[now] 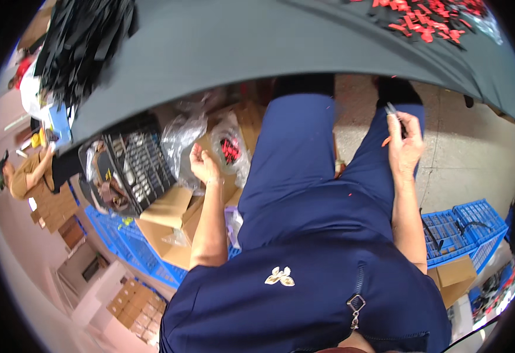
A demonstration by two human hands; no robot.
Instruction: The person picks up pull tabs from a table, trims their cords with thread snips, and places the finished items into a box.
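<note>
Down at the lap, the person sits in dark blue trousers (pixel 304 176) and a dark blue top (pixel 304 294) at the edge of a dark grey table (pixel 240 41). The right hand (pixel 404 147) is raised over the right knee with its fingers closed narrowly around a thin metal tool with a dark handle (pixel 394 112), whose tip points up toward the table edge; a small orange sliver (pixel 386 141) shows just beside the hand's thumb side, and whether it is held cannot be told. The left hand (pixel 203 165) is lifted beside the left thigh, fingers curled loosely inward, and what it holds, if anything, cannot be told. Just beyond it sits a clear plastic bag of small red and black pieces (pixel 231 150) resting in an open brown cardboard box (pixel 175 206). Left of that stands a black plastic crate (pixel 137 162), with more crumpled clear plastic (pixel 181 135) between the two. On the table's far right corner lies a scatter of small red pieces (pixel 428 17), and at its far left a heap of black strips (pixel 81 41). Blue plastic crates (pixel 463 226) stand on the floor to the right.
</note>
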